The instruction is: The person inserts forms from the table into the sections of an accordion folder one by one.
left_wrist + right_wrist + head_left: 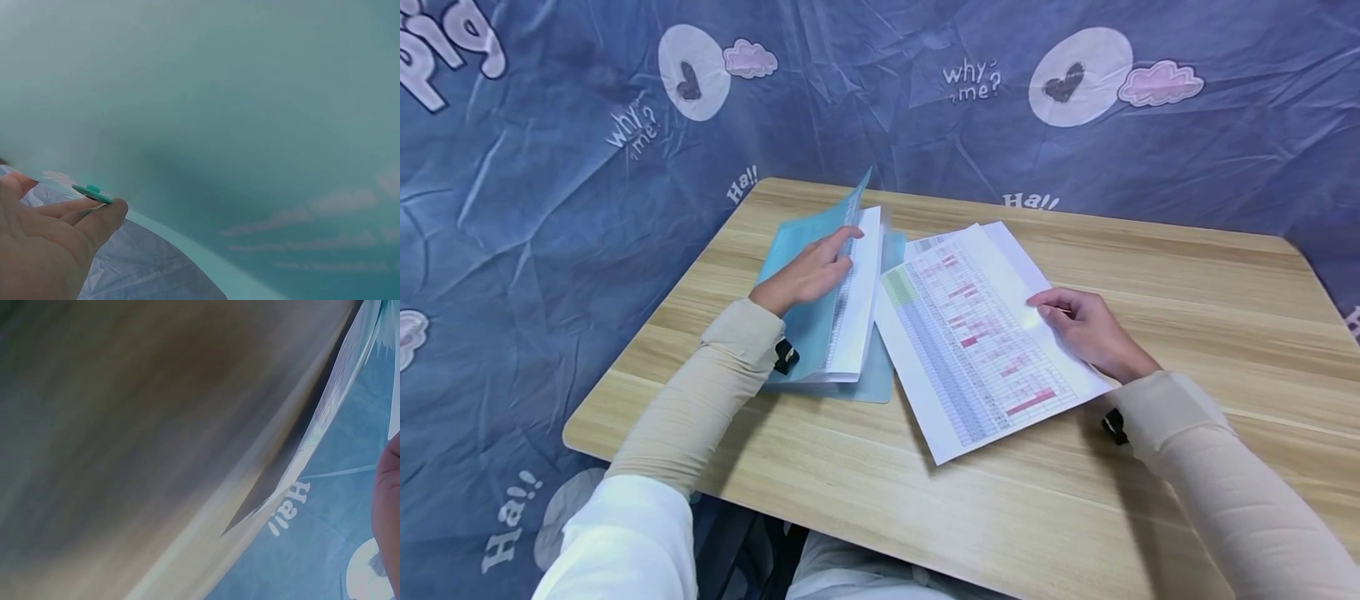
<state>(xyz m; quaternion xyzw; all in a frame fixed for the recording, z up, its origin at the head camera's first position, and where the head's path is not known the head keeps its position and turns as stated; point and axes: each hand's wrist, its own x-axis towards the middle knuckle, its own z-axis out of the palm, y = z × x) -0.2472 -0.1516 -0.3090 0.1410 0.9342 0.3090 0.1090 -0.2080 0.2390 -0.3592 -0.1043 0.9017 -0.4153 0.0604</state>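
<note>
The translucent blue-green plastic folder (799,346) lies with its cover partly raised, its long axis running away from the person and leaning slightly to the right. The white printed paper sheet with green, blue and red table cells (977,333) is to the right of the folder, its left corner overlapping the folder's right margin in the head view. The sheet's long axis slants relative to the folder: its far end is nearer the folder, its near end swings out to the right. Inside the folder stands a stack of white printed pages (859,317); another white paper sheet (1011,246) shows behind the slanted one, right of the folder's far half. All of it is on the light wood-grain desk (1210,300).

The right hand (1093,329), on the sheet's side away from the folder, has a narrow grip: thumb and fingertips pinch the sheet's right edge. The left hand (808,271) is the nearer one to the folder, lying over its cover; index finger and thumb extend toward the pages with a gap between them. The other fingers are hidden, so whether this grip holds the cover cannot be told.
</note>
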